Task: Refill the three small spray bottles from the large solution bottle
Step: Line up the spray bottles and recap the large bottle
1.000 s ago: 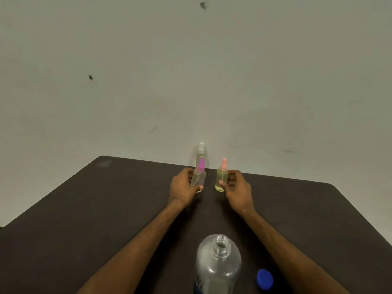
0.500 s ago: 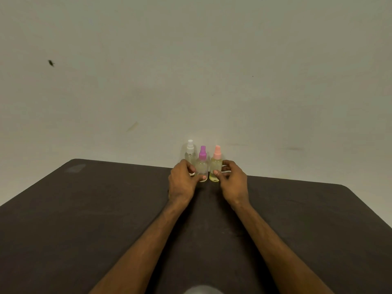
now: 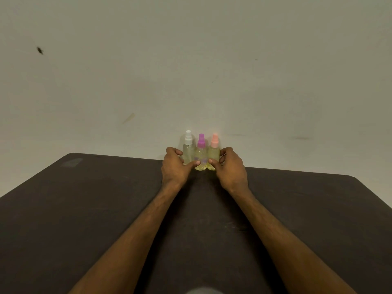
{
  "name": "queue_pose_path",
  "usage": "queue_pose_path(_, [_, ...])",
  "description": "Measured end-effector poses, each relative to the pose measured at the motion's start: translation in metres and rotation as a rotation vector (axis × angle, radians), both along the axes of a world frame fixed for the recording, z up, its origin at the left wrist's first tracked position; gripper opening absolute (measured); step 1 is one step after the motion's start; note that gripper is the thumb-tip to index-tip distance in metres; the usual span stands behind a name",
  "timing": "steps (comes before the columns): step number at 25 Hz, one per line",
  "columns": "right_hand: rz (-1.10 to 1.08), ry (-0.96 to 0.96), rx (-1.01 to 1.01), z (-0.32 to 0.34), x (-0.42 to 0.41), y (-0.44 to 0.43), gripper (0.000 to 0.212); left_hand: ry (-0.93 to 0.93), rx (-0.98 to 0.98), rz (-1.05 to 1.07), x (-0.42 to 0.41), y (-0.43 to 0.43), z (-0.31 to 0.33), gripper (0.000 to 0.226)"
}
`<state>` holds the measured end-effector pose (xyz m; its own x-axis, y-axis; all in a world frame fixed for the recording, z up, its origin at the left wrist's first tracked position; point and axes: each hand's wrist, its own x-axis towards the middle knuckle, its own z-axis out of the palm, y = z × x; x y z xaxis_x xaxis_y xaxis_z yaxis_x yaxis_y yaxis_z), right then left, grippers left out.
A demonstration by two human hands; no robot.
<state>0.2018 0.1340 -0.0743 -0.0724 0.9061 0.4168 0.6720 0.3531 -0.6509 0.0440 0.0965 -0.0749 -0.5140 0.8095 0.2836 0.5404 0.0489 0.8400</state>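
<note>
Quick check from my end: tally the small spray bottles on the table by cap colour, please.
White cap: 1
Purple cap: 1
Pink cap: 1
Total: 3 spray bottles, standing in a row at the table's far edge between the left hand and right hand.

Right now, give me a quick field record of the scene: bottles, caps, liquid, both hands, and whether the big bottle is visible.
surface: dark table, pale wall behind
bottles: three small spray bottles upright in a row at the far edge, close together
left bottle: white-capped bottle, contents look clear
middle bottle: purple-capped bottle, yellowish liquid
right bottle: pink-capped bottle, yellowish liquid
caps: all three spray tops on
left hand: at the row's left side, thumb on the purple-capped bottle
right hand: at the row's right side, thumb on the pink-capped bottle
large bottle: only a blurred pale shape at the bottom edge
</note>
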Motion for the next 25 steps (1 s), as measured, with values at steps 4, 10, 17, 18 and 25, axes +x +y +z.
queue_pose_path(4, [0.008, -0.045, 0.007, 0.002, 0.001, -0.002, 0.049, 0.046, 0.028, 0.002, -0.003, -0.001, 0.0, 0.07])
queue_pose_path(10, [-0.008, -0.14, 0.038, -0.002, 0.0, 0.0, 0.046, 0.012, 0.007, -0.029, -0.005, -0.003, 0.0, 0.059])
queue_pose_path(17, [-0.139, -0.372, 0.081, -0.002, -0.015, -0.004, 0.079, 0.129, -0.01, -0.002, -0.009, -0.007, 0.001, 0.047])
queue_pose_path(18, [-0.152, -0.392, 0.089, -0.001, -0.017, -0.004, 0.082, 0.131, -0.001, -0.002, -0.009, -0.007, 0.0, 0.047])
queue_pose_path(25, [-0.129, -0.364, 0.084, -0.002, -0.014, -0.002, 0.073, 0.1, -0.021, -0.011, -0.011, -0.005, 0.001, 0.049])
